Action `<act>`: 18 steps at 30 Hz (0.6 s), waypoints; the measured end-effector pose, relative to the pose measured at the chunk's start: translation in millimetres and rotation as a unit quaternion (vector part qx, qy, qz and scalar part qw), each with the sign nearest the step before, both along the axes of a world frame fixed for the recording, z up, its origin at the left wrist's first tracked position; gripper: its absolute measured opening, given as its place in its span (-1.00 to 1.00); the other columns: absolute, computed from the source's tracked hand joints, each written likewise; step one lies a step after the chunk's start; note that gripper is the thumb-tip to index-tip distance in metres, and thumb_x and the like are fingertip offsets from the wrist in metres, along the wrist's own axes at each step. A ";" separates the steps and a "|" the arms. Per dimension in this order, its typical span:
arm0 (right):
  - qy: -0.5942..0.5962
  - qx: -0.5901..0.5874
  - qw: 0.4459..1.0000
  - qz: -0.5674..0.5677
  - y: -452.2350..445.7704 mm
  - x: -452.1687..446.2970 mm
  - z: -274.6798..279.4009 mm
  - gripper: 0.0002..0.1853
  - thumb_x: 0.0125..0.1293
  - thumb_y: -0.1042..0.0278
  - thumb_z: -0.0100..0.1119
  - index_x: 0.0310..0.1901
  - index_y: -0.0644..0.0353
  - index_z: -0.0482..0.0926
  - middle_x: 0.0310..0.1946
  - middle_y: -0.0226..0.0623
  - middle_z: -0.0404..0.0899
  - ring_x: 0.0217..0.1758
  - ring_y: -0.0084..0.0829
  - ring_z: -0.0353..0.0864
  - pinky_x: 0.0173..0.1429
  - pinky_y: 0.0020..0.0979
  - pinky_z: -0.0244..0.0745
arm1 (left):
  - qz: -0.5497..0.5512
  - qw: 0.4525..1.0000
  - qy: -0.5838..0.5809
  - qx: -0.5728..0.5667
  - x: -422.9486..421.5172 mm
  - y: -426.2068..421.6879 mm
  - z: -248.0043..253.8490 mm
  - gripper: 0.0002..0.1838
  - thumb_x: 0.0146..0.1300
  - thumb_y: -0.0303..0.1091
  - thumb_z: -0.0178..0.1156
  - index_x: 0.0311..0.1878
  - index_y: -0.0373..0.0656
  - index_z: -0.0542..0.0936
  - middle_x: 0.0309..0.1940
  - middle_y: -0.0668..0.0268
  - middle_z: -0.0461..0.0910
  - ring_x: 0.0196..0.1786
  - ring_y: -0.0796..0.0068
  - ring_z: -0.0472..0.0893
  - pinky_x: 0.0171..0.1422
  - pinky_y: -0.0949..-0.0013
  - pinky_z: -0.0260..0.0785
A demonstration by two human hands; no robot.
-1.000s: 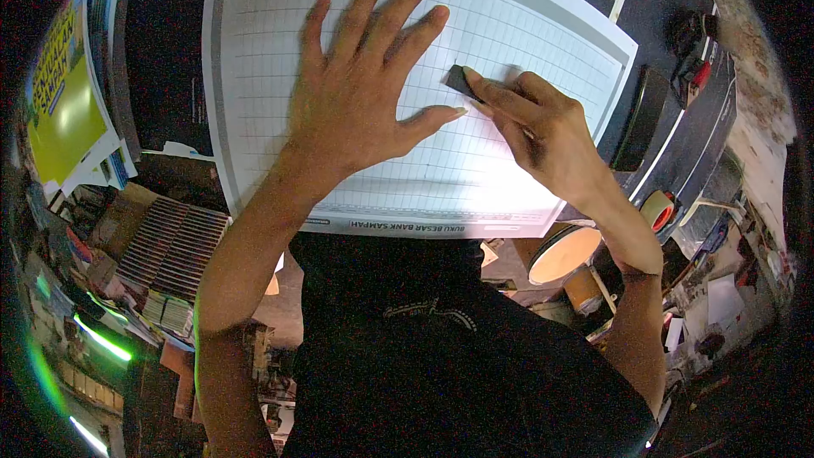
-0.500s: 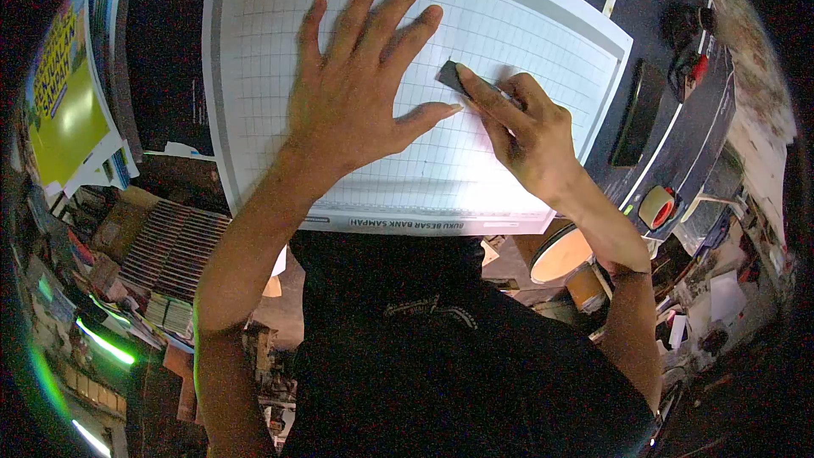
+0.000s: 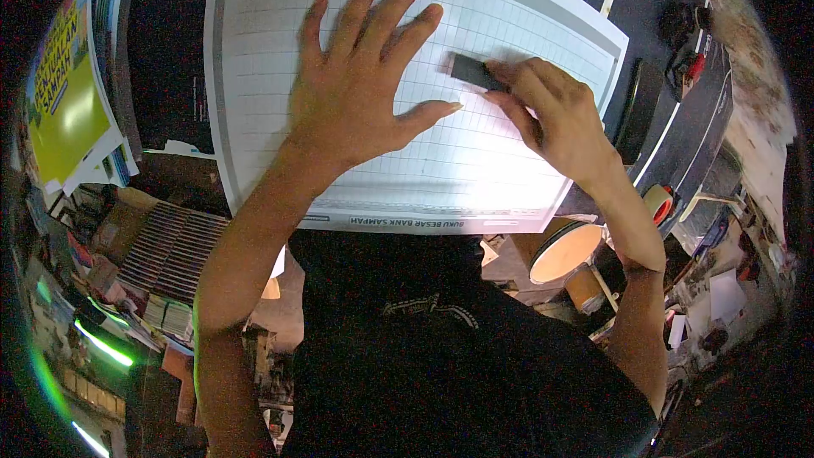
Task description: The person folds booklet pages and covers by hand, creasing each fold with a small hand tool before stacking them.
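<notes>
A large white sheet (image 3: 254, 59) printed with a grid of lines and an upside-down heading lies in front of me, its near edge by my body. My left hand (image 3: 352, 85) rests flat on it, fingers spread, holding nothing. To its right, my right hand (image 3: 555, 114) grips a dark flat rectangular piece (image 3: 475, 72) between thumb and fingers. That piece is low over the sheet, its far end pointing left; exact contact is hard to tell. A bright glare covers the sheet's lower right part.
The sheet lies on a dark table (image 3: 161, 51). Yellow-green printed posters (image 3: 72, 131) stand at the left. At the right are a black phone-like slab (image 3: 634, 119), a red-and-black item (image 3: 698, 68) and a tape roll (image 3: 657, 203). Below is a round stool seat (image 3: 568, 253).
My right hand has shifted to the right with the dark piece, which now lies flatter and shows more of its face. My left hand stays in place.
</notes>
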State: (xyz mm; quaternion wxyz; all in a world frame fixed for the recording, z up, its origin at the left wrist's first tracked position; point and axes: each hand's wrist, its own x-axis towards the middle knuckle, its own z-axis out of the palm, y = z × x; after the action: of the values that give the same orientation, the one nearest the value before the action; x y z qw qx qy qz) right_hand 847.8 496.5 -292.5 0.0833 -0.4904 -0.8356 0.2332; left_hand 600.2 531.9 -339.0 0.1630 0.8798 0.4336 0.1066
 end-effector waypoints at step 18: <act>-0.048 0.086 0.994 0.053 -2.9 -9.3 -6.5 -0.48 0.19 0.33 0.32 0.23 0.10 0.57 -0.16 -0.27 0.53 -0.17 -0.34 0.59 -0.33 -0.34 0.63 | 0.005 1.000 -0.013 -0.003 0.1 -0.3 1.3 0.00 0.00 0.41 0.33 0.48 0.13 0.33 0.56 0.36 0.15 0.61 0.16 0.06 0.57 -0.28 -0.23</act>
State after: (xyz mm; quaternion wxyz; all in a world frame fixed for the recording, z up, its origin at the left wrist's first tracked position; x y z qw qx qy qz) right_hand 838.5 493.6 -299.0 0.0724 -0.4469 -0.8804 0.1410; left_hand 600.3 531.5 -337.6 0.1705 0.8758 0.4360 0.1177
